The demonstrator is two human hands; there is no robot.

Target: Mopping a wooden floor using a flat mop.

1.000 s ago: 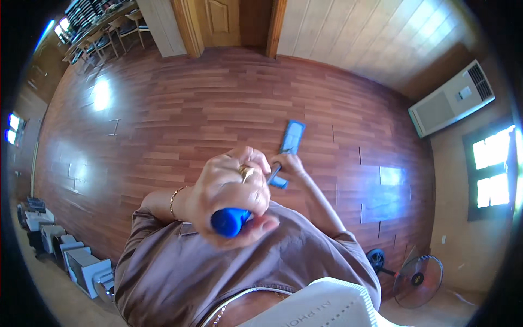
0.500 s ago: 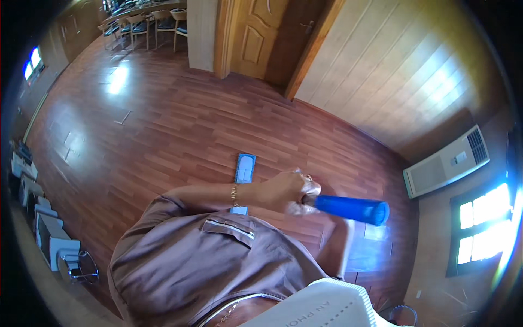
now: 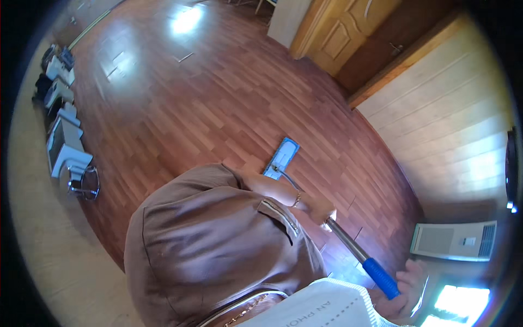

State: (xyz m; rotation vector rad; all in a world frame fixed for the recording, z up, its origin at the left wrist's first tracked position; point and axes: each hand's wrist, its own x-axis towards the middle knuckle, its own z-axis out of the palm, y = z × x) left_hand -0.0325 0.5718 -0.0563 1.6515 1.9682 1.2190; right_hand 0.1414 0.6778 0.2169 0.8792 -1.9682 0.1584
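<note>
I hold a flat mop by its pole. Its blue rectangular head (image 3: pixel 281 158) lies flat on the red-brown wooden floor (image 3: pixel 180 103). My left hand (image 3: pixel 320 210), with a gold bracelet at the wrist, is closed around the metal shaft (image 3: pixel 346 240), well above the head. My right hand (image 3: pixel 404 291) grips the blue handle end (image 3: pixel 380 277) at the lower right. My brown-clad body (image 3: pixel 218 245) hides the floor beneath me.
A row of grey and white boxes and a metal-legged stool (image 3: pixel 71 163) stand along the left wall. A wooden door (image 3: pixel 348 32) is at the top. A white floor-standing air-conditioning unit (image 3: pixel 455 241) stands by the pale panelled wall (image 3: pixel 452 136) at right.
The view has swung round. The mop head now rests farther out on the floor. The left hand has slid from the blue grip onto the metal shaft, and the right hand now holds the blue end.
</note>
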